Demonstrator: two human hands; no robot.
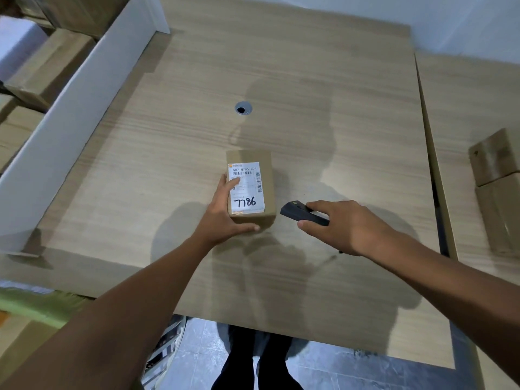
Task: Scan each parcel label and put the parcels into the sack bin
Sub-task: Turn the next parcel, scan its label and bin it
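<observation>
On the wooden worktop (pixel 281 80) the left grip (pixel 225 212) clasps the labelled parcel (pixel 268 178) by its near-left corner; just right of it the right grip (pixel 340 225) curls round a black scanner (pixel 295 213)

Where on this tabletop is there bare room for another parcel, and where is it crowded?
Bare wood lies beyond the cable hole, between the white wall and the parcel, and from the right hand to the table seam. Crowded only mid-table: left hand, parcel, scanner.
</observation>
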